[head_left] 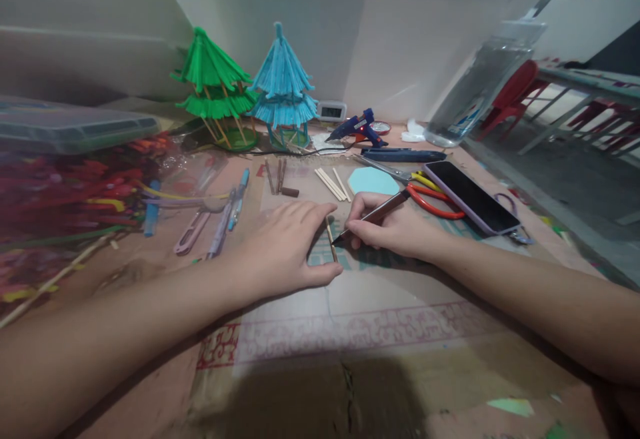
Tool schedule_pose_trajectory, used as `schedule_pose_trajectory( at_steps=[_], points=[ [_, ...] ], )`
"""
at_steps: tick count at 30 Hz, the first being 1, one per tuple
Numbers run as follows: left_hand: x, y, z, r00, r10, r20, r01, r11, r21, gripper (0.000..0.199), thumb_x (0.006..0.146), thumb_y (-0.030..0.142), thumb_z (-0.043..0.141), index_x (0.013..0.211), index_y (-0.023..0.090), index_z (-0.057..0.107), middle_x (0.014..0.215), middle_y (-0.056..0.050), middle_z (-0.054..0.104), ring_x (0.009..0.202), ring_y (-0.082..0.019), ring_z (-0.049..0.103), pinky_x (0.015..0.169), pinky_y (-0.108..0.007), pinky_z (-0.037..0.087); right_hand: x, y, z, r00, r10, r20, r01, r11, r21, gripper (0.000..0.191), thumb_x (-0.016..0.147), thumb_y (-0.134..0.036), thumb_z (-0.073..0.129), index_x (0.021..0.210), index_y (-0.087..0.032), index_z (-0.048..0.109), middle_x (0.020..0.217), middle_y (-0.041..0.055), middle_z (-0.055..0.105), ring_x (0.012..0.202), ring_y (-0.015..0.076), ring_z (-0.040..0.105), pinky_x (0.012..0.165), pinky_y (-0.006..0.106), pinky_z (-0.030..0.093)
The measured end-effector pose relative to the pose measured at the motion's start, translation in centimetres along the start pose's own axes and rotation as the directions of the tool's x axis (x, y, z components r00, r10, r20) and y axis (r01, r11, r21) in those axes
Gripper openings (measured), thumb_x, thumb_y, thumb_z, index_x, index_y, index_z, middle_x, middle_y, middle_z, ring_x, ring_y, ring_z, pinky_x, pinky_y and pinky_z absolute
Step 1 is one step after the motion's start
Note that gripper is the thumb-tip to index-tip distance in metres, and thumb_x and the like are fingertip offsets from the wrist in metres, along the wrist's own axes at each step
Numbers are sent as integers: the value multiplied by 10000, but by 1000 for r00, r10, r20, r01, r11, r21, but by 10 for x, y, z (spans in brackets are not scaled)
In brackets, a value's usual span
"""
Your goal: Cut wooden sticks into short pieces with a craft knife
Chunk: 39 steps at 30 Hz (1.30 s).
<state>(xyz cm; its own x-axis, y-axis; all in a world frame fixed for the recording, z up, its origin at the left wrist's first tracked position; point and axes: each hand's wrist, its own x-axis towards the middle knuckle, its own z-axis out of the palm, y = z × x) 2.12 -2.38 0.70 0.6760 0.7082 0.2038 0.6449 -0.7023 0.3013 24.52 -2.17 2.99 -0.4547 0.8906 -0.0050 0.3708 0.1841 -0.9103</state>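
Between the thumb and fingertips of my left hand [285, 242], a short thin wooden stick [330, 231] is pinched at both ends. Its lower part looks brown, the upper part pale. My right hand [385, 231] grips a brown marker [384, 208], whose dark tip touches the stick. Beyond my hands lie several brown sticks [278, 176] and a brown marker cap [290, 192]. Several plain sticks [330, 184] rest to the right of these, beside a light blue paper polygon [374, 181].
Green [215, 86] and blue [284, 86] tiered-roof models stand at the back, near a glue gun [357, 127]. Scissors [435, 199] and a phone [473, 196] lie right. Pens [239, 199], a pink cutter [193, 232] and a craft-filled box [75, 186] are left.
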Motion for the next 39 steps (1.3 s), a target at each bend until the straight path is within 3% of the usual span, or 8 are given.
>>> schedule_pose_trajectory(
  at_steps=[10, 20, 28, 35, 39],
  points=[
    [-1, -1, 4, 999, -8, -40, 4, 995, -101, 793, 809, 458, 730, 1473, 200, 381, 1423, -141, 546, 1319, -342, 516, 1098, -497, 432, 3, 2, 4, 997, 2, -82, -3, 1000, -13, 172, 891, -292, 648, 816, -197, 527, 661, -4, 684, 436, 74, 504, 412, 202, 389],
    [1, 0, 2, 1000, -22, -18, 21, 998, -54, 810, 806, 512, 736, 1471, 181, 411, 1356, -149, 575, 1279, -358, 535, 1056, -526, 456, 3, 0, 4, 995, 2, -104, -5, 999, -33, 159, 886, -263, 628, 793, -197, 517, 629, -16, 665, 424, 66, 490, 409, 198, 388],
    [0, -1, 4, 1000, -8, -22, 7, 999, -50, 816, 817, 512, 732, 1481, 161, 412, 1371, -150, 562, 1306, -347, 512, 1087, -497, 438, 1, -1, 0, 1000, 6, -15, -6, 1000, -30, 155, 865, -253, 654, 775, -188, 545, 616, -7, 667, 461, 77, 522, 435, 198, 403],
    [0, -2, 3, 1000, -2, -19, 2, 999, -45, 790, 822, 519, 723, 1464, 170, 422, 1353, -144, 573, 1279, -348, 531, 1058, -507, 460, 3, 2, 2, 995, 5, -97, -7, 1000, -22, 158, 897, -275, 628, 812, -196, 521, 638, -18, 668, 425, 67, 490, 412, 200, 386],
    [0, -1, 1, 1000, -7, -8, 7, 999, -37, 784, 825, 510, 719, 1464, 165, 425, 1363, -147, 569, 1290, -350, 525, 1072, -511, 453, 1, 1, 0, 999, 12, -36, -13, 999, -31, 149, 883, -261, 634, 794, -191, 537, 630, -7, 674, 448, 74, 511, 430, 201, 395]
  ],
)
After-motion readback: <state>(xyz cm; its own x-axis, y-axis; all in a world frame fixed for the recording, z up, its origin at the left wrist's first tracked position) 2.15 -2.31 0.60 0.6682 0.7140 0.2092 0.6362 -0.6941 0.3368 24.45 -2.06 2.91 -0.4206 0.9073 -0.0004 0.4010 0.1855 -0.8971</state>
